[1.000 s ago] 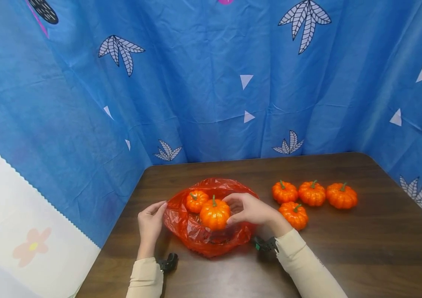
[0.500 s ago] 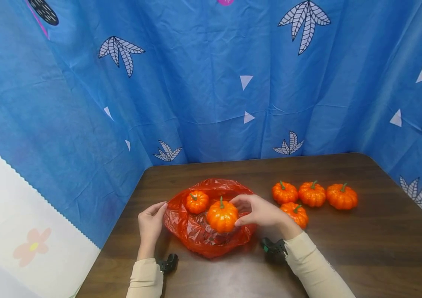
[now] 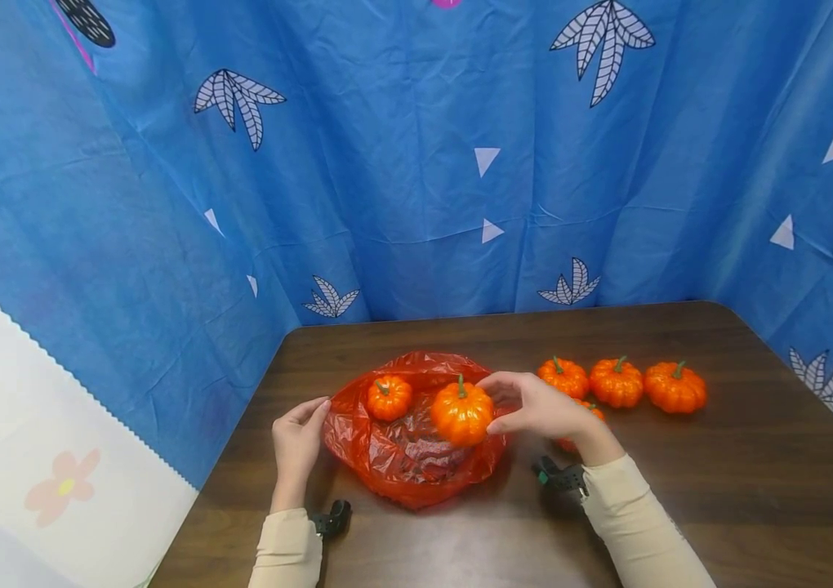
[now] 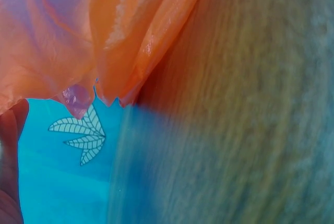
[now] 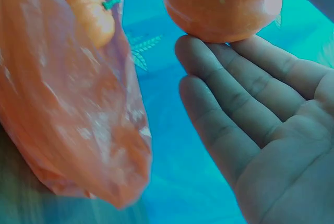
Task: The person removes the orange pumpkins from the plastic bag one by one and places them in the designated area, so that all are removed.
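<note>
My right hand [image 3: 545, 412] holds a small orange pumpkin [image 3: 462, 415] with a green stem, over the right part of a red plastic bag [image 3: 416, 453]. In the right wrist view this pumpkin [image 5: 222, 4] is gripped by its side, raised clear of the bag [image 5: 78, 130]. Another pumpkin [image 3: 389, 398] lies inside the bag's spread mouth, toward the left. My left hand [image 3: 297, 437] pinches the bag's left rim between thumb and fingers. The left wrist view shows the bag's edge [image 4: 130, 36] and only a strip of that hand [image 4: 10, 161].
Several more orange pumpkins [image 3: 616, 382] stand on the brown wooden table [image 3: 740, 490] to the right; one is partly hidden behind my right hand. A blue patterned curtain [image 3: 416, 163] hangs along the table's back and sides.
My right hand has moved to the right and slightly up with the pumpkin, away from the pumpkin in the bag. My left hand has stayed at the bag's rim.
</note>
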Motion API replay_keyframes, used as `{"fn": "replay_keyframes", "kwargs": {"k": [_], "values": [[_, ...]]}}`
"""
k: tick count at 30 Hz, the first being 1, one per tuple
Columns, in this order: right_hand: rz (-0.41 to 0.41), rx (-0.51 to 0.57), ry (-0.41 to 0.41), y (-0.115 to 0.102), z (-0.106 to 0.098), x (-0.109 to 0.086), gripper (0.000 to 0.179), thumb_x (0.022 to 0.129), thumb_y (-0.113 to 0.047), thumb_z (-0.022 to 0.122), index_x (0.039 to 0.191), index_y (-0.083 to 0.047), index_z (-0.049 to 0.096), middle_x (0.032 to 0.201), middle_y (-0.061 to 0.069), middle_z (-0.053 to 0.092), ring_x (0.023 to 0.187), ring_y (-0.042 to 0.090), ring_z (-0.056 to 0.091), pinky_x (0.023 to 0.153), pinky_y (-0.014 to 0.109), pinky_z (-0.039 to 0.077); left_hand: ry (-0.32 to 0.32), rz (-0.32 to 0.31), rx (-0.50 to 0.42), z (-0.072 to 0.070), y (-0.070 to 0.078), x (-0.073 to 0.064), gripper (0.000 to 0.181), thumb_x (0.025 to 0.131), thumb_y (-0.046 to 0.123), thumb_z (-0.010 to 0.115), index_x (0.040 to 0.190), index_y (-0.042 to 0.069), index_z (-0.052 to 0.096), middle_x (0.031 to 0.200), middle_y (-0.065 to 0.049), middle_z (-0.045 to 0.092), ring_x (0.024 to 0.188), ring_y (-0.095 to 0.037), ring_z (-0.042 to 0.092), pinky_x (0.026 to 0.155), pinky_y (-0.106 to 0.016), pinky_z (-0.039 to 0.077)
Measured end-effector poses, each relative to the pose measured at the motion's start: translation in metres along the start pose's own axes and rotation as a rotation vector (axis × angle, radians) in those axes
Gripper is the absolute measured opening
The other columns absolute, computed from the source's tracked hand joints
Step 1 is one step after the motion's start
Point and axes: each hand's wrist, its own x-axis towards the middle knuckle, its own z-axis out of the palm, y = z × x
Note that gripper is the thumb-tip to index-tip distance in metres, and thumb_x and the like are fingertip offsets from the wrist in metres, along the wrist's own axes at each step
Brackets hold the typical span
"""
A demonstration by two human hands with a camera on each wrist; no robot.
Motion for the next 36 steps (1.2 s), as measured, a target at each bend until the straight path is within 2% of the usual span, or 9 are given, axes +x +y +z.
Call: {"fn": "replay_keyframes", "kwargs": {"k": [4, 11, 13, 19, 22, 26, 29, 36], "values": [[0.011, 0.003, 0.009, 0.001, -0.010, -0.008, 0.057, 0.085, -0.026, 0.080, 0.134, -0.007, 0.057, 0.130, 0.011, 0.065, 0.120, 0.031, 0.061, 0.104, 0.053, 0.051, -0.001, -0.002, 0.015, 0.000, 0.000, 0.000, 0.029, 0.093, 0.029, 0.072, 0.110, 0.007, 0.077, 0.111, -0.017, 0.075, 0.086, -0.017, 0.075, 0.072, -0.025, 0.062], [0.027, -0.020, 0.074, 0.003, -0.031, -0.023, 0.060, 0.085, -0.027, 0.081, 0.136, -0.008, 0.056, 0.132, 0.012, 0.064, 0.120, 0.031, 0.062, 0.094, 0.028, 0.058, -0.003, 0.003, 0.013, 0.000, 0.001, 0.000, 0.031, 0.093, 0.030, 0.072, 0.111, 0.006, 0.077, 0.112, -0.018, 0.075, 0.087, -0.015, 0.075, 0.073, -0.023, 0.062], [0.027, -0.021, 0.102, 0.005, -0.036, -0.028, 0.060, 0.085, -0.026, 0.081, 0.136, -0.006, 0.055, 0.132, 0.014, 0.064, 0.120, 0.033, 0.061, 0.095, 0.030, 0.058, -0.004, 0.002, 0.011, 0.000, 0.001, 0.000, 0.030, 0.093, 0.030, 0.072, 0.111, 0.006, 0.077, 0.112, -0.018, 0.075, 0.086, -0.014, 0.075, 0.073, -0.023, 0.061], [0.049, -0.039, 0.155, 0.011, -0.050, -0.041, 0.059, 0.086, -0.024, 0.080, 0.136, -0.005, 0.054, 0.133, 0.017, 0.062, 0.121, 0.036, 0.059, 0.100, 0.049, 0.055, -0.011, -0.003, 0.013, 0.001, 0.001, 0.001, 0.032, 0.093, 0.033, 0.072, 0.111, 0.006, 0.077, 0.112, -0.018, 0.075, 0.085, -0.011, 0.074, 0.073, -0.022, 0.061], [0.060, -0.046, 0.162, 0.013, -0.054, -0.045, 0.059, 0.087, -0.024, 0.079, 0.136, -0.005, 0.053, 0.134, 0.018, 0.061, 0.121, 0.036, 0.059, 0.099, 0.043, 0.057, -0.011, -0.004, 0.012, 0.001, 0.000, 0.001, 0.034, 0.093, 0.034, 0.072, 0.111, 0.006, 0.077, 0.112, -0.018, 0.075, 0.084, -0.009, 0.073, 0.073, -0.022, 0.061], [0.084, -0.026, 0.170, 0.016, -0.058, -0.051, 0.060, 0.086, -0.023, 0.079, 0.137, -0.006, 0.052, 0.135, 0.017, 0.060, 0.122, 0.037, 0.058, 0.093, 0.028, 0.057, -0.012, -0.008, 0.013, 0.000, -0.001, 0.001, 0.035, 0.093, 0.036, 0.072, 0.111, 0.007, 0.077, 0.112, -0.018, 0.075, 0.083, -0.006, 0.073, 0.074, -0.022, 0.061], [0.116, -0.026, 0.186, 0.017, -0.061, -0.056, 0.061, 0.086, -0.024, 0.079, 0.138, -0.007, 0.052, 0.135, 0.017, 0.060, 0.122, 0.037, 0.058, 0.090, 0.024, 0.057, -0.012, -0.006, 0.016, 0.000, -0.001, 0.000, 0.035, 0.093, 0.037, 0.072, 0.111, 0.007, 0.077, 0.113, -0.017, 0.075, 0.083, -0.005, 0.072, 0.075, -0.023, 0.062], [0.138, -0.021, 0.219, 0.021, -0.075, -0.075, 0.061, 0.088, -0.024, 0.078, 0.139, -0.006, 0.050, 0.135, 0.019, 0.059, 0.123, 0.041, 0.057, 0.089, 0.029, 0.060, -0.006, -0.004, 0.015, -0.001, -0.001, 0.001, 0.034, 0.092, 0.036, 0.072, 0.111, 0.007, 0.077, 0.112, -0.017, 0.075, 0.085, -0.010, 0.073, 0.074, -0.022, 0.061]]}}
